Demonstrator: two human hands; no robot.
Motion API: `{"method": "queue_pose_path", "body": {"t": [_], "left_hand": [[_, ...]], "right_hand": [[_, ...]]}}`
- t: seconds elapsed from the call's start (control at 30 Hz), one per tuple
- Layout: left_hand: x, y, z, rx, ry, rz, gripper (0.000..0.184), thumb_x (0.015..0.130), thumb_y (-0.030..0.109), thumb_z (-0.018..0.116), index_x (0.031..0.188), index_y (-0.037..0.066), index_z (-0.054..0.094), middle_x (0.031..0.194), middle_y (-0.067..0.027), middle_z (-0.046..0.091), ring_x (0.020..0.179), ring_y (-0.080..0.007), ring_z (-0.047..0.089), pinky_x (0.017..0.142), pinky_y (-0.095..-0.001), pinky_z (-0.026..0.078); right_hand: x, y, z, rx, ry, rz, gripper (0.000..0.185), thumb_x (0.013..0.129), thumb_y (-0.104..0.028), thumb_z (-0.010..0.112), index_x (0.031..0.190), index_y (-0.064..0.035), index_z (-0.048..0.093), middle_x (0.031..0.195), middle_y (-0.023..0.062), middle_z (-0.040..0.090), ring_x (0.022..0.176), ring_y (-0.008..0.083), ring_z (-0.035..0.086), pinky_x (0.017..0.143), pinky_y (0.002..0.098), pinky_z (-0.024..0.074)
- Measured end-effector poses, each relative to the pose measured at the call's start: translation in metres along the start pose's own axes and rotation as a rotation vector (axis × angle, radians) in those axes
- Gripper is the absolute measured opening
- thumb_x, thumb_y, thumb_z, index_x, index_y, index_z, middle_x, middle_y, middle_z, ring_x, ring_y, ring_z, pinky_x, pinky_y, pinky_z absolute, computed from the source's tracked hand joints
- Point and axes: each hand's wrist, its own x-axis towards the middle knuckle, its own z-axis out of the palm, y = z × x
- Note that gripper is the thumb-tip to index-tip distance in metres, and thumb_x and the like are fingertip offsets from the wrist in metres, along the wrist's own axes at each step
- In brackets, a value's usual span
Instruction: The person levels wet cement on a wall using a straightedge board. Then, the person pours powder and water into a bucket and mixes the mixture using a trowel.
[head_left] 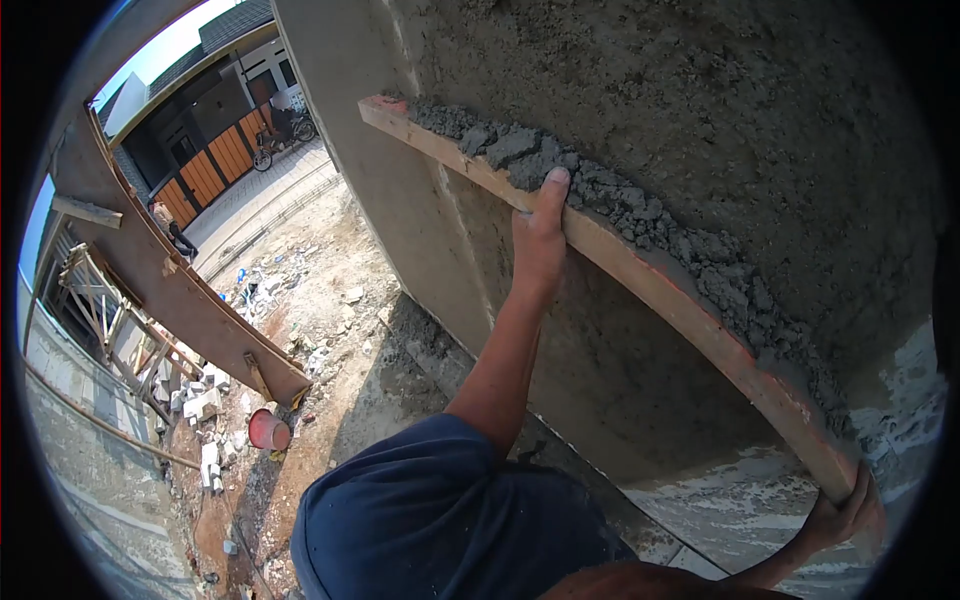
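A long wooden board (pixel 640 270) lies against the plastered wall (pixel 640 390), slanting from upper left to lower right. Wet grey mortar (pixel 700 260) is heaped along its upper edge, touching the rough wall surface above. Near the board's upper middle, my left hand (pixel 542 235) grips it, thumb over the top edge beside the mortar. My right hand (pixel 845 515) is wrapped round the lower right end, with part of its fingers hidden. Below the board the wall looks smoother, with whitish streaks at the bottom right.
A red bucket (pixel 268 430) stands on the rubble-strewn ground at the lower left, near broken white blocks (pixel 205 404). A wooden frame (pixel 170 270) rises at the left. Beyond it are a person (pixel 170 228), a bicycle (pixel 280 140) and an orange slatted fence (pixel 203 178).
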Motion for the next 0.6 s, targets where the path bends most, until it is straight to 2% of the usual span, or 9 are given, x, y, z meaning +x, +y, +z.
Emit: {"method": "queue_pose_path", "body": {"t": [0.1, 0.2, 0.3, 0.37, 0.43, 0.53, 0.57, 0.6], "left_hand": [[0.002, 0.027, 0.010, 0.002, 0.001, -0.078, 0.047, 0.091, 0.042, 0.063, 0.108, -0.002, 0.062, 0.101, -0.0067, 0.063, 0.093, -0.0154, 0.057, 0.083, -0.0324, 0.046], [-0.005, 0.028, 0.013, 0.033, 0.018, -0.070, 0.045, 0.088, 0.048, 0.064, 0.096, 0.003, 0.063, 0.087, -0.0028, 0.061, 0.076, -0.0130, 0.056, 0.066, -0.0296, 0.045], [-0.019, 0.024, 0.016, 0.116, 0.051, -0.189, 0.044, 0.086, 0.051, 0.066, 0.090, 0.008, 0.060, 0.078, 0.0013, 0.056, 0.061, -0.0091, 0.049, 0.049, -0.0276, 0.036], [-0.052, 0.008, 0.034, 0.053, 0.011, -0.192, 0.045, 0.084, 0.055, 0.067, 0.087, 0.011, 0.057, 0.070, 0.0048, 0.049, 0.051, -0.0067, 0.040, 0.041, -0.0265, 0.024], [-0.089, -0.025, 0.046, -0.022, -0.022, -0.337, 0.043, 0.086, 0.048, 0.067, 0.094, 0.007, 0.058, 0.080, 0.0020, 0.055, 0.063, -0.0088, 0.049, 0.050, -0.0276, 0.037], [-0.142, -0.062, 0.075, -0.092, -0.034, -0.116, 0.039, 0.089, 0.039, 0.067, 0.104, 0.004, 0.059, 0.095, -0.0013, 0.059, 0.083, -0.0115, 0.055, 0.072, -0.0305, 0.047], [-0.151, -0.070, 0.078, -0.144, -0.050, -0.136, 0.039, 0.091, 0.031, 0.067, 0.115, 0.001, 0.057, 0.111, -0.0035, 0.059, 0.101, -0.0136, 0.054, 0.092, -0.0332, 0.043], [-0.153, -0.072, 0.081, -0.132, -0.053, -0.141, 0.040, 0.091, 0.030, 0.066, 0.116, 0.001, 0.057, 0.111, -0.0036, 0.059, 0.101, -0.0136, 0.055, 0.092, -0.0329, 0.044]], "right_hand": [[0.014, -0.002, -0.003, 0.010, -0.008, 0.006, 0.051, 0.065, -0.008, 0.080, 0.115, -0.0100, 0.067, 0.107, 0.0074, 0.066, 0.098, 0.0281, 0.062, 0.086, 0.0406, 0.0480], [0.013, -0.001, -0.003, 0.042, 0.001, -0.030, 0.051, 0.065, -0.008, 0.079, 0.115, -0.0099, 0.066, 0.108, 0.0078, 0.066, 0.097, 0.0291, 0.062, 0.084, 0.0420, 0.0473], [0.012, 0.019, -0.009, 0.033, -0.035, -0.048, 0.053, 0.063, -0.008, 0.079, 0.114, -0.0095, 0.066, 0.109, 0.0079, 0.065, 0.096, 0.0298, 0.062, 0.084, 0.0431, 0.0468], [0.002, 0.057, -0.013, -0.008, -0.045, -0.052, 0.054, 0.063, -0.009, 0.080, 0.115, -0.0094, 0.066, 0.111, 0.0085, 0.065, 0.098, 0.0298, 0.062, 0.084, 0.0437, 0.0471], [-0.019, 0.103, -0.015, -0.045, -0.032, -0.056, 0.052, 0.065, -0.009, 0.081, 0.115, -0.0096, 0.066, 0.112, 0.0087, 0.065, 0.099, 0.0301, 0.062, 0.085, 0.0440, 0.0478], [-0.042, 0.147, -0.024, -0.078, -0.041, -0.070, 0.051, 0.067, -0.010, 0.081, 0.116, -0.0096, 0.066, 0.114, 0.0089, 0.065, 0.101, 0.0305, 0.062, 0.085, 0.0440, 0.0490], [-0.054, 0.157, -0.023, -0.084, -0.047, -0.064, 0.050, 0.068, -0.010, 0.082, 0.116, -0.0096, 0.066, 0.115, 0.0090, 0.065, 0.101, 0.0306, 0.062, 0.085, 0.0440, 0.0494], [-0.059, 0.165, -0.023, -0.098, -0.060, -0.050, 0.050, 0.068, -0.010, 0.082, 0.116, -0.0096, 0.066, 0.115, 0.0090, 0.065, 0.101, 0.0304, 0.063, 0.085, 0.0435, 0.0498]]}}
